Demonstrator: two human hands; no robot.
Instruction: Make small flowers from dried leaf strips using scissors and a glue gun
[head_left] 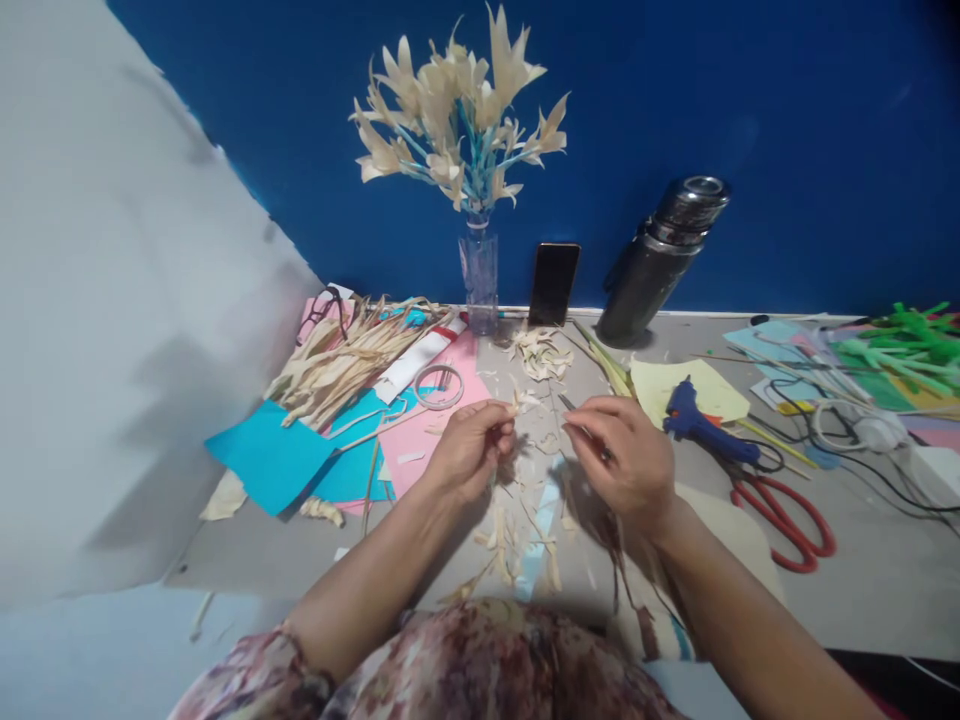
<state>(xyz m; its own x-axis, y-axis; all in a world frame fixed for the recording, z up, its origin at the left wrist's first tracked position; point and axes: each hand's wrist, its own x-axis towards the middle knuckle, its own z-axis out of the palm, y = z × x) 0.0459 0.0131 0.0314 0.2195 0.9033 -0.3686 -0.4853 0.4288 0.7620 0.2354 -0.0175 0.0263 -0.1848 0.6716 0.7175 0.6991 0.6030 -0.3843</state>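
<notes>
My left hand (474, 447) is closed in a pinch on a small piece of pale dried husk (516, 402), whose tip shows above the fingers. A short gap to the right, my right hand (626, 455) is closed around a slim pointed metal tool (565, 402). Only the tool's tip sticks out past the fingers; the rest is hidden, so its kind cannot be told. Below and between both hands, husk scraps (499, 540) and a light blue strip (540, 530) lie on the table. Behind them sits a heap of curled husk pieces (541, 354).
At the back stand a clear vase (480, 280) of husk flowers (450, 110), a phone (553, 285) and a dark flask (660, 265). Dried husks (352, 355), tape roll (439, 386) and blue paper (270, 455) lie left. A glue gun (709, 430), red-handled scissors (787, 530) and cables (817, 425) lie right.
</notes>
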